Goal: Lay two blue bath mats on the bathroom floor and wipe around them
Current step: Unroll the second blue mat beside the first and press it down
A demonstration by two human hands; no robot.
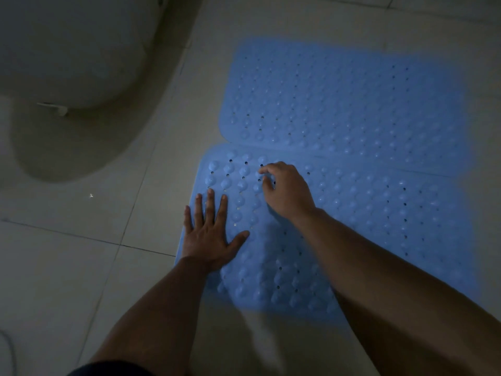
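Pressing near mat (pixel 352 226) onto tiled floor (pixel 67 267), head view: left hand (pixel 208 240) flat, fingers spread, on its 9 o'clock edge; right hand (pixel 287 189) curled, fingertips bunched near 11 o'clock corner, grip unclear. Far mat (pixel 339 99) abuts at 12 o'clock. Long axes run 9-to-3. Toilet base (pixel 76 137) at 10 o'clock. No writing legible.

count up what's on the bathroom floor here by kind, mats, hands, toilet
blue bath mats: 2, far mat and near mat
hands on the near mat: 2, left hand and right hand
toilet: 1
total: 5
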